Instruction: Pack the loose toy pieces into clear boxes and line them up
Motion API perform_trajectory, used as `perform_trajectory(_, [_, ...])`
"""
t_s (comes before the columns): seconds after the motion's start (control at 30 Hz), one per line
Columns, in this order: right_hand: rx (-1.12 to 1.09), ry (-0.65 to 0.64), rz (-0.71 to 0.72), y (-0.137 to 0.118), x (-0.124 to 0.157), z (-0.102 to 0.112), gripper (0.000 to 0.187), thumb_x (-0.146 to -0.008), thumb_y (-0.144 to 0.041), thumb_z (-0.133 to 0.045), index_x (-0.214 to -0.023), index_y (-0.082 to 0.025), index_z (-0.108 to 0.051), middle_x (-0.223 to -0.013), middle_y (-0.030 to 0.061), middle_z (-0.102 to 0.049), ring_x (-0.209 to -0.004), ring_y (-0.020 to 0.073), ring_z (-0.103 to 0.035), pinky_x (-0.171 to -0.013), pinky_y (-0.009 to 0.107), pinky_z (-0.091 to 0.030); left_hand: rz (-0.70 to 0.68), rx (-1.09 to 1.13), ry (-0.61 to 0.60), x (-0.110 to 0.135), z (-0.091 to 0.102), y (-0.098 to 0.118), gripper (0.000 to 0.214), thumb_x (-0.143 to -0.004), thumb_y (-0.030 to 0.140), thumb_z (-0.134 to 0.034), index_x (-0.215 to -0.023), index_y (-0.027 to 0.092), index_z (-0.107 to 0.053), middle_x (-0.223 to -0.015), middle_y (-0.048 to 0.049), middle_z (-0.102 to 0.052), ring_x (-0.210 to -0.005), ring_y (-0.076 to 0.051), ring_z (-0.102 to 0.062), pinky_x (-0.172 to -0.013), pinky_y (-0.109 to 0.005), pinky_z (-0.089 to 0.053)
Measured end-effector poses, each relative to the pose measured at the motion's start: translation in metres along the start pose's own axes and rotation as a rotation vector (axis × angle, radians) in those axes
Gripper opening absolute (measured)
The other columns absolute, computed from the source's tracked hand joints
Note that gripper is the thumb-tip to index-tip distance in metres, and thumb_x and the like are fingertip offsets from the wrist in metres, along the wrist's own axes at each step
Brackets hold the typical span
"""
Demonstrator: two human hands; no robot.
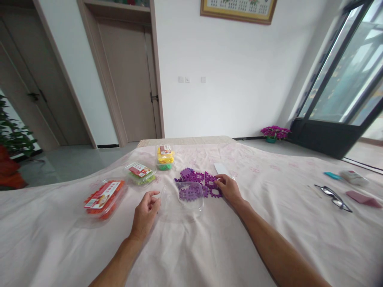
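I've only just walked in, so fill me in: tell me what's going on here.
A person is busy with purple toothed pieces on a cloth. The right hand is at their right edge, apparently touching one. The left hand is beside a clear container; contact is hard to tell. An orange pack and a green pack lie to the left.

It looked like a home: beyond the far left corner of the flowered cloth stood a plain interior door, past the far edge a gold-framed picture hung on the white wall, a pot of purple flowers sat on the floor further right, and eyeglasses lay towards the cloth's right side.
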State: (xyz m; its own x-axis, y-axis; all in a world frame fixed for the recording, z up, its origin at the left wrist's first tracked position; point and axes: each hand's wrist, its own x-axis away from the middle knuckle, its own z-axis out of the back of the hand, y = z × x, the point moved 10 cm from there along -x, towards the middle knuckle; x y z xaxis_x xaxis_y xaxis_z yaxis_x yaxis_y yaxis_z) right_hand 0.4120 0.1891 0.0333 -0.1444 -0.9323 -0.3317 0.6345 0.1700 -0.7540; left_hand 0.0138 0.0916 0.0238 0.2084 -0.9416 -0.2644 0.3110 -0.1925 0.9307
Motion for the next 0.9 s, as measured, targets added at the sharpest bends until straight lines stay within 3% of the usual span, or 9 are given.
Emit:
perform_trajectory(0.13, [-0.313,0.095,-0.105,-0.005,0.003,0.004,0.036,-0.079,-0.044,-0.062,-0.101,-0.017,-0.068,-0.074,0.0017,-0.069,-0.065,0.0163,-0.061,-0.061,0.028,-0.049,0.023,0.105,-0.090,0.000,-0.010,0.003,0.054,-0.082,0.048,-0.062,-0.126,0.017,-0.055,-0.065,0.0064,-0.054,-0.059,-0.013,-0.053,-0.059,-0.024,-0.045])
perform_trajectory(0.3, [-0.566,0.014,-0.098,-0.058,0.017,-0.015,0.036,-0.074,-0.047,-0.068,-0.096,-0.018,-0.068,-0.071,0.0014,-0.067,-0.058,0.0138,-0.057,-0.057,0.026,-0.047,0.065,0.158,-0.141,0.001,-0.016,0.009,0.064,-0.079,0.048,-0.064,-0.132,0.013,-0.052,-0.060,0.0081,-0.048,-0.056,-0.011,-0.049,-0.055,-0.022,-0.041])
perform_trajectory(0.47, [-0.439,-0.263,0.070,-0.123,0.040,-0.048,0.032,-0.077,-0.047,-0.068,-0.096,-0.022,-0.072,-0.080,0.0033,-0.073,-0.070,0.0191,-0.065,-0.064,0.029,-0.051,0.046,0.143,-0.117,0.000,-0.012,0.011,0.057,-0.081,0.045,-0.063,-0.128,0.014,-0.054,-0.059,0.0087,-0.047,-0.054,-0.010,-0.048,-0.055,-0.022,-0.041])
perform_trajectory(0.53, [-0.342,-0.287,0.147,-0.134,0.044,-0.053,0.027,-0.079,-0.043,-0.066,-0.097,-0.024,-0.074,-0.087,0.0033,-0.075,-0.079,0.0215,-0.068,-0.071,0.031,-0.053,0.040,0.137,-0.070,0.000,-0.007,0.011,0.052,-0.081,0.044,-0.062,-0.124,0.014,-0.056,-0.057,0.0091,-0.046,-0.053,-0.010,-0.047,-0.055,-0.022,-0.041])
perform_trajectory(0.6, [-0.295,-0.212,0.153,-0.125,0.038,-0.048,0.025,-0.082,-0.040,-0.063,-0.098,-0.024,-0.074,-0.091,0.0032,-0.075,-0.080,0.0216,-0.068,-0.073,0.032,-0.053,0.037,0.131,-0.021,0.000,-0.001,0.011,0.048,-0.081,0.044,-0.062,-0.120,0.015,-0.057,-0.056,0.0095,-0.045,-0.052,-0.010,-0.046,-0.054,-0.022,-0.040])
perform_trajectory(0.73, [-0.085,-0.040,0.060,-0.072,0.016,-0.029,0.022,-0.085,-0.027,-0.057,-0.099,-0.023,-0.073,-0.095,0.0028,-0.075,-0.083,0.0207,-0.068,-0.080,0.033,-0.052,0.037,0.118,0.091,0.001,0.012,0.008,0.042,-0.078,0.042,-0.063,-0.111,0.017,-0.059,-0.056,0.0095,-0.045,-0.051,-0.011,-0.046,-0.052,-0.021,-0.038])
perform_trajectory(0.9, [0.276,-0.039,0.054,-0.028,0.003,-0.016,0.031,-0.087,-0.025,-0.054,-0.113,-0.026,-0.071,-0.111,0.0045,-0.073,-0.107,0.0247,-0.063,-0.095,0.036,-0.046,0.038,0.074,0.221,0.001,0.026,0.004,0.039,-0.076,0.041,-0.062,-0.106,0.017,-0.059,-0.058,0.0086,-0.045,-0.052,-0.011,-0.046,-0.053,-0.021,-0.039])
